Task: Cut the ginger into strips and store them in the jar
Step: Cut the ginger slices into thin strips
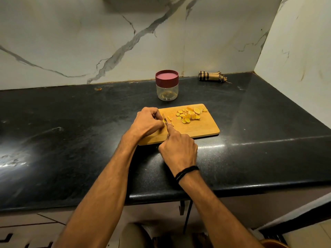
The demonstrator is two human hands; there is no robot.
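Wooden cutting board (197,130) lay on black countertop (80,122). Left hand (149,122), fingers curled, pinched a ginger piece (163,122) at the board's left end. Right hand (179,149) gripped the knife (165,120), blade against that piece. Ginger slices (189,114) were heaped far right. Lidded jar (167,85) stood behind the board.

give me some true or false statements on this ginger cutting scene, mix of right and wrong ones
1. The jar has its lid on. True.
2. The right hand grips the knife. True.
3. The ginger slices lie on the bare counter. False: they are piled on the right part of the cutting board.
4. The cloth lies beside the left hand. False: it lies at the back by the wall, right of the jar.
5. The left hand pinches a ginger piece by the blade. True.
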